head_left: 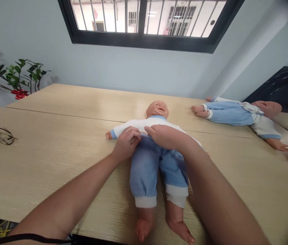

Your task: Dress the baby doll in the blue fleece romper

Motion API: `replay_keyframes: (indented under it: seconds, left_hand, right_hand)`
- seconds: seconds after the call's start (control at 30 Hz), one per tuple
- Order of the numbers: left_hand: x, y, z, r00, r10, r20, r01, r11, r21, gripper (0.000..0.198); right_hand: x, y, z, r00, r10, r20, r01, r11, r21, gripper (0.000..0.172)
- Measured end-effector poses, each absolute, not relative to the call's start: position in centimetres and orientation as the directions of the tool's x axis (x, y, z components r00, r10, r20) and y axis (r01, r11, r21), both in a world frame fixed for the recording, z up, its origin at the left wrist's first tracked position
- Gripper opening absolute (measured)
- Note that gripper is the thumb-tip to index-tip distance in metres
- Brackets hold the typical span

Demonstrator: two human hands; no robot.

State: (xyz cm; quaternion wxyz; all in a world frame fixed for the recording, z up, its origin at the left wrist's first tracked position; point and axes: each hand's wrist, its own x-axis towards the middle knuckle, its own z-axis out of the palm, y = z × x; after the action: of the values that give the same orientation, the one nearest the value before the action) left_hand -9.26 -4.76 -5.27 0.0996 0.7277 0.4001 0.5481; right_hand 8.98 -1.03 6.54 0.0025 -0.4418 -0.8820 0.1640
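Observation:
A baby doll (158, 109) lies on its back in front of me, head away and bare feet toward me. It wears a white top (131, 126) with blue cuffs and collar, and blue trousers (145, 166) with white ankle bands. My left hand (127, 143) is closed at the trousers' waist on the left side, fingers pinched on the cloth. Bent over the middle of the waist is my right hand (163, 136), its thumb and fingers together at the waistband. What the right fingers hold is mostly hidden under the hand.
A second doll (230, 112) in similar clothes lies at the right of the wooden table (82, 112). Eyeglasses (2, 136) rest at the left edge. A potted plant (18, 76) stands beyond the table's left corner. A dark chair (284, 88) is behind the right side.

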Motion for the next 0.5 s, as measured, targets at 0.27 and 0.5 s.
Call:
replay_keyframes:
  seconds: [0.27,0.5]
  left_hand:
    - [-9.10,-4.77,-5.35,0.027,0.678,0.735,0.369,-0.690,0.623,0.013]
    - [-9.75,-4.17,-5.59,0.121,0.922,0.367,0.212,-0.385,0.898,0.029]
  right_hand:
    - [8.45,-0.22,6.63,-0.543,0.836,-0.083,0.744,0.433,-0.508,0.038]
    - [8.67,-0.59,6.61,-0.674,0.739,0.005,0.612,0.562,-0.557,0.051]
